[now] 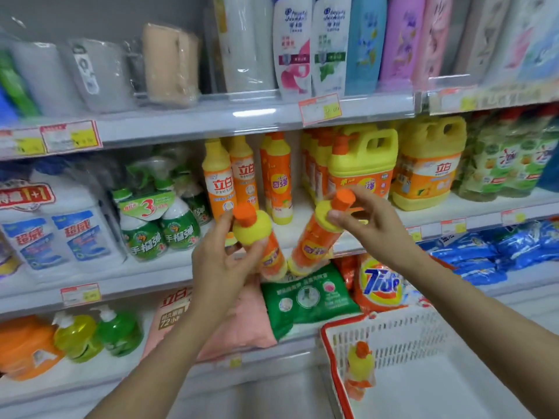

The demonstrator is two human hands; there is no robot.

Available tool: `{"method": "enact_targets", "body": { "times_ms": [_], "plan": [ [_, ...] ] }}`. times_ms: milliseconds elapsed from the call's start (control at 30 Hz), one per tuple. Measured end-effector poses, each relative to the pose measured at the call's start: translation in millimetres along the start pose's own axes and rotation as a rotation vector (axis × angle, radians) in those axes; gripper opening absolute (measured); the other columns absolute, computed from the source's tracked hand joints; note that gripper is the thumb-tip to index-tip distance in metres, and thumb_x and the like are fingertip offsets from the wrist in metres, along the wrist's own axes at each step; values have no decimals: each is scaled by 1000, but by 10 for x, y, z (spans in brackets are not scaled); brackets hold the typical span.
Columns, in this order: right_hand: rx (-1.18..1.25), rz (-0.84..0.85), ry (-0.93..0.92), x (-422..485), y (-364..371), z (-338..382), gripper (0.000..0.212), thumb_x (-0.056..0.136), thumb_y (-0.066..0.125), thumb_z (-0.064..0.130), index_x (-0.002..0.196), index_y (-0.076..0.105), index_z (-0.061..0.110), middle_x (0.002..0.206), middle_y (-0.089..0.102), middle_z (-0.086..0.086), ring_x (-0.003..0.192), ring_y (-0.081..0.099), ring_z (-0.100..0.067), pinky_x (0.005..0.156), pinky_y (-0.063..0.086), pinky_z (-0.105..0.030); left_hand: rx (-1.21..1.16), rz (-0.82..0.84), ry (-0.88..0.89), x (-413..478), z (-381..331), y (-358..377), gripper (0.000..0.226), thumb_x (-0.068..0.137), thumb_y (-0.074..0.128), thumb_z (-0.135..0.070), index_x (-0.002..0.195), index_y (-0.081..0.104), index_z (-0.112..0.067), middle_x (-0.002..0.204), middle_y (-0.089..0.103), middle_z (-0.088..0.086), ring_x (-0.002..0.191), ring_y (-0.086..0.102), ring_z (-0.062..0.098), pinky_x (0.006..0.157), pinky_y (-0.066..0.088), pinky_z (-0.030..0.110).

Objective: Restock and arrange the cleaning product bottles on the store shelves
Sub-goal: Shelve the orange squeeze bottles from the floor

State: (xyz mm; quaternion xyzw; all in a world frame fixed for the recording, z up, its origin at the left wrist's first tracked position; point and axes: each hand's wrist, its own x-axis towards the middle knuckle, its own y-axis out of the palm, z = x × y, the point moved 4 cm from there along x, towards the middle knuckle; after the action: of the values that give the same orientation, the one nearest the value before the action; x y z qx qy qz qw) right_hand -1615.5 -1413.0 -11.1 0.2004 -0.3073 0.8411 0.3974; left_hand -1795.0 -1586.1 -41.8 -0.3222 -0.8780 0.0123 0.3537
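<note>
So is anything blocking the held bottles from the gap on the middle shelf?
Nothing visible: left bottle in the left hand and right bottle in the right hand hang before the bare gap between a standing bottle and the jug.

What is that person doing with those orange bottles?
A person is filling up a store shelf. The left hand grips an orange-capped bottle, and the right hand pinches a second bottle near its cap. Both bottles are tilted in front of the middle shelf and are not set down yet. Matching bottles already stand there. A spare bottle waits in the white basket at the lower right.
</note>
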Motion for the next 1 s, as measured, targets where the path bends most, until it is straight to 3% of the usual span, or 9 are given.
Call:
{"method": "enact_targets", "body": {
  "times_ms": [100,200,333,533,667,767,867,933,1000],
  "plan": [
    [-25,-76,-67,299,-118,123,24,89,64,29,110,63,18,102,68,8,97,64,-17,84,51,-44,25,-36,63,350,-124,83,36,77,67,-47,111,57,-46,106,66,-21,101,63,4,84,56,27],
    [-83,-120,-92,549,-132,114,21,89,62,33,108,60,25,100,65,14,95,61,-11,78,50,-35,89,-40,102,613,-117,216,39,79,65,-49,115,57,-40,106,65,-18,100,62,6,85,57,39],
    [-160,-120,-81,811,-26,-81,22,92,64,28,111,59,17,95,65,4,86,56,-8,69,44,-33,142,-28,115,907,-45,372,43,84,62,-50,125,54,-37,108,66,-17,95,64,7,84,55,42],
    [-267,-128,-57,1087,107,-318,30,95,64,22,120,56,9,91,66,-8,82,59,-30,70,45,-44,199,17,126,1281,115,573,45,88,57,-53,131,50,-39,104,69,-8,85,65,17,77,54,47],
    [-331,-139,-63,1257,120,-365,43,96,61,21,135,46,9,83,58,2,75,53,-24,67,42,-39,204,61,93,1395,288,682,46,88,53,-57,131,47,-41,114,67,-11,102,64,16,88,53,49],
    [-368,-141,-35,1383,135,-402,53,96,61,18,142,35,8,71,49,10,72,51,-22,64,33,-33,252,80,90,1461,361,738,50,87,48,-60,129,50,-34,109,67,-8,96,63,16,84,52,48],
    [-417,-107,-27,1528,173,-401,47,95,62,15,136,44,3,101,63,-12,98,59,-35,76,39,-37,272,69,55,1548,392,750,55,85,47,-62,130,51,-30,103,68,-4,86,63,19,79,52,48],
    [-449,-91,-8,1602,216,-406,43,95,60,14,134,47,1,122,58,-23,114,53,-40,88,39,-39,287,77,29,1611,401,775,53,88,51,-57,134,50,-30,111,68,-1,94,64,21,85,52,45],
    [-437,-102,32,1639,265,-435,42,95,59,16,133,48,0,128,55,-24,118,52,-41,92,39,-39,306,89,12,1659,433,818,50,94,57,-45,140,47,-28,124,65,1,107,62,23,93,49,40]
  ]
}}
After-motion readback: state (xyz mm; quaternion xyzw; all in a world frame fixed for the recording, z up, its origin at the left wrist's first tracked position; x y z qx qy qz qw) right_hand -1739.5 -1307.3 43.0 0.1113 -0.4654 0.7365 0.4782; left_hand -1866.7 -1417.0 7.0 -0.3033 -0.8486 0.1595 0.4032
